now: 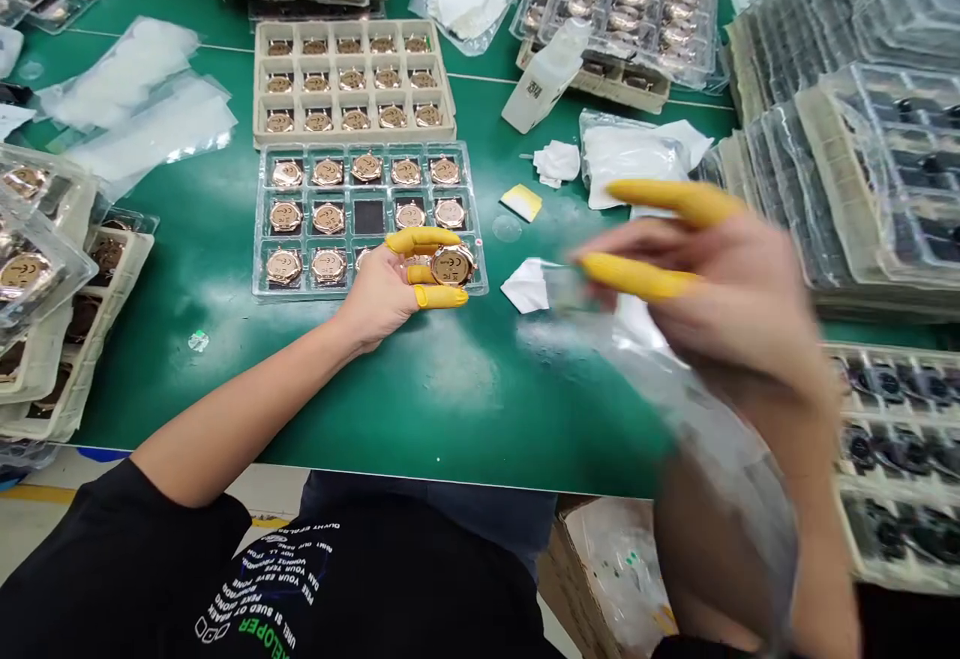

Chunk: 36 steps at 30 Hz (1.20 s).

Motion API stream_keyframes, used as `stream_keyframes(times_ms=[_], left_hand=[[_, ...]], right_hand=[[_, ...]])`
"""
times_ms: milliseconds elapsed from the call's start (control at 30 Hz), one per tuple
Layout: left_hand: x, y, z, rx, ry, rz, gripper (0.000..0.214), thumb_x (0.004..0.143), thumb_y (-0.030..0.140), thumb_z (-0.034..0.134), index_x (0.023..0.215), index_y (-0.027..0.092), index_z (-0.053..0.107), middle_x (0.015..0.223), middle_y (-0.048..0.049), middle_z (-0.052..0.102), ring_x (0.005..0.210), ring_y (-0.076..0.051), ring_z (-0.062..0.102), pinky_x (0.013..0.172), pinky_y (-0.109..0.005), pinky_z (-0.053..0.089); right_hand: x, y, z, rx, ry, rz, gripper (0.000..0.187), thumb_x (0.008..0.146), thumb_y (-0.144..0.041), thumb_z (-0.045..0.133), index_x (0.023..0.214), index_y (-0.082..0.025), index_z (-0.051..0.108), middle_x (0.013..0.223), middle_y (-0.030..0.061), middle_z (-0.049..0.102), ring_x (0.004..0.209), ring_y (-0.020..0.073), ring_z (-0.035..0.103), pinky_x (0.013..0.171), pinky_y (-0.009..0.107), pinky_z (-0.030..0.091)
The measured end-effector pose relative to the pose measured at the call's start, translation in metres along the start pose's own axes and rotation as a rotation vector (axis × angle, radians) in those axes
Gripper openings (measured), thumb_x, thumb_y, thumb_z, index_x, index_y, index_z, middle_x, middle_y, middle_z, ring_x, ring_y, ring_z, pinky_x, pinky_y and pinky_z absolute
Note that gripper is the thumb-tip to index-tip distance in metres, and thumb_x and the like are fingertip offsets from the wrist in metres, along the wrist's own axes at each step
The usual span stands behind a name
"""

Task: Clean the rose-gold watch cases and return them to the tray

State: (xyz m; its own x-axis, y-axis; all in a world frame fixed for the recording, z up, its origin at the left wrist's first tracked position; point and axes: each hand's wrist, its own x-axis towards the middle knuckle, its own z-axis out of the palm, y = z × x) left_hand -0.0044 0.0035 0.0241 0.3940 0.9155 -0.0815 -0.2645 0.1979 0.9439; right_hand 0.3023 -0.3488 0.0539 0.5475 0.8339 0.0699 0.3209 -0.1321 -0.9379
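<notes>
My left hand (397, 284), with yellow finger cots on, pinches a round rose-gold watch case (452, 265) just above the lower right cell of a clear plastic tray (259, 229) filled with several like cases. My right hand (712, 289) is raised close to the camera and blurred by motion; its yellow-capped fingers pinch a clear plastic bag (675, 379) that hangs down toward me.
A beige tray (259, 79) of more cases lies behind the clear one on the green table (450, 389). Stacked trays stand at left, back and right. A white bottle (544, 79), white wipes (559, 161) and loose bags lie around. A cardboard box (600, 559) sits below the table edge.
</notes>
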Motion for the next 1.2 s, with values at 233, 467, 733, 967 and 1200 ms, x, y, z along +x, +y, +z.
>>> stream_keyframes(times_ms=[233, 467, 733, 967, 1200], left_hand=[[0.003, 0.0, -0.004, 0.075, 0.037, 0.143, 0.067, 0.057, 0.034, 0.1, 0.116, 0.022, 0.071, 0.111, -0.0044, 0.079, 0.1, -0.02, 0.076, 0.092, -0.036, 0.065], [-0.005, -0.005, -0.003, 0.345, -0.03, 0.388, 0.047, 0.067, 0.03, 0.093, 0.11, 0.021, 0.077, 0.112, -0.0045, 0.081, 0.1, -0.02, 0.077, 0.095, -0.035, 0.064], [-0.009, -0.007, 0.005, 0.207, -0.06, 0.102, 0.055, 0.063, 0.023, 0.092, 0.114, 0.019, 0.072, 0.102, -0.0041, 0.08, 0.087, -0.017, 0.078, 0.078, -0.027, 0.066], [-0.021, -0.028, 0.017, 0.239, 0.038, -0.074, 0.052, 0.066, 0.016, 0.086, 0.116, 0.021, 0.071, 0.095, -0.0017, 0.079, 0.08, -0.013, 0.076, 0.075, -0.024, 0.065], [-0.011, -0.021, 0.011, 0.242, 0.002, -0.135, 0.055, 0.063, 0.015, 0.088, 0.115, 0.02, 0.072, 0.092, -0.0015, 0.078, 0.075, -0.012, 0.074, 0.071, -0.022, 0.061]], right_hand=[[0.219, -0.063, 0.271, 0.119, -0.376, -0.056, 0.07, 0.073, -0.059, 0.087, 0.132, -0.026, 0.067, 0.099, 0.004, 0.079, 0.068, 0.0162, 0.068, 0.055, 0.031, 0.056], [0.221, -0.047, 0.263, 0.414, -0.594, 0.087, 0.065, 0.066, -0.051, 0.095, 0.123, -0.033, 0.068, 0.08, -0.0036, 0.076, 0.049, 0.0097, 0.053, 0.041, 0.024, 0.039], [0.227, -0.054, 0.248, 0.101, -0.593, -0.188, 0.046, 0.085, -0.051, 0.08, 0.126, -0.031, 0.07, 0.097, 0.0027, 0.079, 0.074, 0.0176, 0.068, 0.064, 0.034, 0.056], [0.256, -0.027, 0.207, -0.608, -0.51, -0.457, 0.025, 0.084, -0.035, 0.072, 0.104, -0.024, 0.081, 0.097, 0.0083, 0.07, 0.08, 0.022, 0.064, 0.073, 0.039, 0.053], [0.25, -0.036, 0.202, -0.607, -0.587, -0.537, 0.01, 0.087, -0.03, 0.071, 0.087, -0.024, 0.08, 0.089, 0.0054, 0.071, 0.074, 0.019, 0.062, 0.064, 0.034, 0.045]])
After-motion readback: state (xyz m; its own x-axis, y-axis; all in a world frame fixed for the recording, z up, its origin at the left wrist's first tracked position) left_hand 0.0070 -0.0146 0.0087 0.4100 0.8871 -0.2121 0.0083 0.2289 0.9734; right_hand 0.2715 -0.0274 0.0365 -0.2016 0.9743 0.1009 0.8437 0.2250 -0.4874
